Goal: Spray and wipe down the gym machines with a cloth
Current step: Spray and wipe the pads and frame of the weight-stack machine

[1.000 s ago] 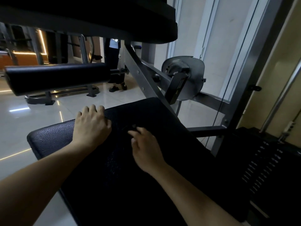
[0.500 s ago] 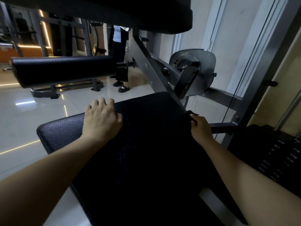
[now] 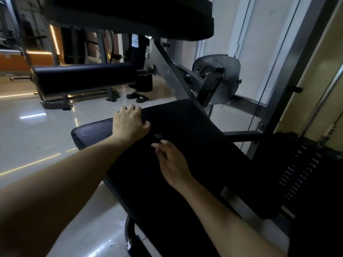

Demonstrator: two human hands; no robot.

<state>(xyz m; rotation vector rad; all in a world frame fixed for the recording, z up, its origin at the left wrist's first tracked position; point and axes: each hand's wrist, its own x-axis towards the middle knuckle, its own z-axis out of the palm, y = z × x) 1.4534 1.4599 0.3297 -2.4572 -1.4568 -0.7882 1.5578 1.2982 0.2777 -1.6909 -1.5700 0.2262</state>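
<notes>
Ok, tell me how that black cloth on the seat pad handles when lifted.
Likely floppy: the black cloth drapes flat over the seat pad and bunches at the right hand. Probably light; a pinch lifts that fold. It may slide, since the left hand pins its edge.

1. Cloth lies on seat pad, over its right part.
2. Left hand at the cloth's far left edge; right hand nearer, mid-cloth.
3. Roller pad behind left; pivot disc behind right.
4. Weight stack right of the seat pad.
</notes>
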